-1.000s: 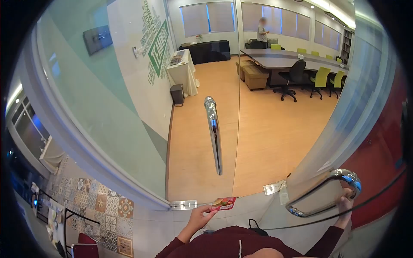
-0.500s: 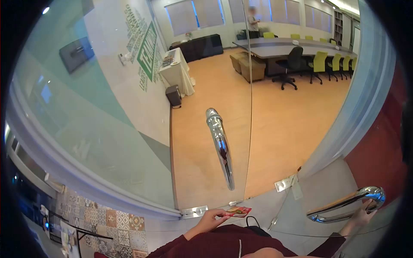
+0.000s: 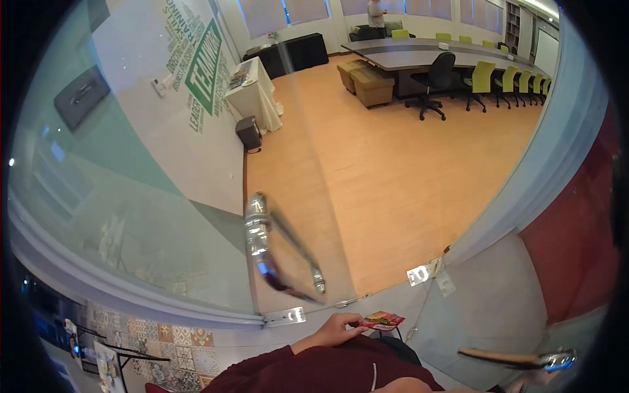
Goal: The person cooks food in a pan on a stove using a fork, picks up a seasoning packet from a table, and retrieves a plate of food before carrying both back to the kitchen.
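My left hand (image 3: 338, 329) is closed on the edge of a small red packet (image 3: 382, 320), held in front of my dark red sleeve and top. At the lower right edge, part of my right hand (image 3: 528, 378) shows just below a shiny door handle (image 3: 517, 359). Its fingers are blurred and mostly hidden, so whether they touch the handle is unclear. Ahead of me, a glass door carries another chrome handle (image 3: 265, 252), with bars on both sides of the glass.
Metal hinge plates (image 3: 422, 272) sit at floor level by the doorway. Inside, a long table (image 3: 406, 57) has a black office chair (image 3: 434, 82) and several green chairs around it. Brown ottomans (image 3: 372, 88), a cloth-covered table (image 3: 257, 105) and a person (image 3: 376, 16) are farther in.
The glass door ahead has swung, its handle shifting left and showing both bars. My right hand and the right-hand handle have moved lower in view. The packet stays in my left hand.
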### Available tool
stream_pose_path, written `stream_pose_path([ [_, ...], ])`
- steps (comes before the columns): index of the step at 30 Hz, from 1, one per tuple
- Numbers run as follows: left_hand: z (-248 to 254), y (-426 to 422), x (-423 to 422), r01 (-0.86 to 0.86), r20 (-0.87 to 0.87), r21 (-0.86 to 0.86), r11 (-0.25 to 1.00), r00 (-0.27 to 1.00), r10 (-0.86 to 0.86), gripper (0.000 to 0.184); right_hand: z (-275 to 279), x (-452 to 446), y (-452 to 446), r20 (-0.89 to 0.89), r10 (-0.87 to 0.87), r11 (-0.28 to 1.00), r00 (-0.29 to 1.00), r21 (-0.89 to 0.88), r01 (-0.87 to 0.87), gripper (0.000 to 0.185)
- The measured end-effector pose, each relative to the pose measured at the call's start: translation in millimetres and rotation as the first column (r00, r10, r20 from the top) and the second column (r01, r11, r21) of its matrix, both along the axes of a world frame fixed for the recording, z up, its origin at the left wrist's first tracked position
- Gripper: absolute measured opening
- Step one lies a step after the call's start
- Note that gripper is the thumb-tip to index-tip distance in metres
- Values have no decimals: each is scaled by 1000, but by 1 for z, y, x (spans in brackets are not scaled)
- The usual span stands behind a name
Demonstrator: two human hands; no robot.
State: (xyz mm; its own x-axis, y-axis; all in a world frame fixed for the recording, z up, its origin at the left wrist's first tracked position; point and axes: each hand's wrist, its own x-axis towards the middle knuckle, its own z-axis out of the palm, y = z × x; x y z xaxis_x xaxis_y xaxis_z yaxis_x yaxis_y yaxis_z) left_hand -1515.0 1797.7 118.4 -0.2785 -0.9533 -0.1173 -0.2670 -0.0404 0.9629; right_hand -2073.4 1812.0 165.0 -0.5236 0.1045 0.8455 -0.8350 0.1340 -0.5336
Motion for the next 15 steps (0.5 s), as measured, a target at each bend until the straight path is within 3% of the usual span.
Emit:
stream_pose_path([
  [4, 1, -58, -52, 98, 66, -24, 995, 993, -96, 16, 3, -25, -6, -2, -38, 999, 999, -3, 38, 26],
  [8, -1, -120, -113, 108, -48, -168, 980, 992, -117, 12, 0, -62, 1, 11, -117, 993, 993, 26, 117, 25],
  [15, 14, -211, -189, 272, -47, -320, 908, 952, -302, 9, -20, -79, 31, 63, -264, 956, 962, 147, 253, 24],
])
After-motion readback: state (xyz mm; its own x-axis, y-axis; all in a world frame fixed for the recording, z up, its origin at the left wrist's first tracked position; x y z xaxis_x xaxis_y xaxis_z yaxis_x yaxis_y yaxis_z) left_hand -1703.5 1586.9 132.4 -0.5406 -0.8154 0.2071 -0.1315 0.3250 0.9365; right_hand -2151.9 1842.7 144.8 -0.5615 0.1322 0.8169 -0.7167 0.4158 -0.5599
